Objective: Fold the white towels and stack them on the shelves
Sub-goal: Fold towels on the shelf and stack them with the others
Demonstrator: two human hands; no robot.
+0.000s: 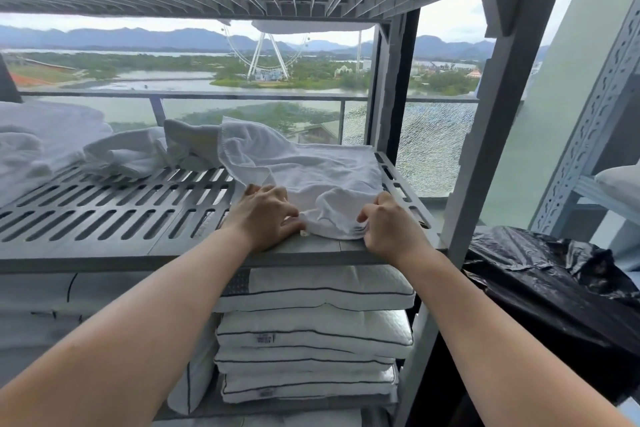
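Pinches the rumpled towel [311,166] in left hand [268,217] and right hand [389,224] at the front right corner of the shelf [121,211], risking a slide off the front edge from uneven pulling.

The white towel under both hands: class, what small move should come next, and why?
Probably lift the near edge and fold it over the far half. The left hand and right hand pinch the white towel at its near edge, by the shelf front; it lies spread and rumpled, not yet folded.
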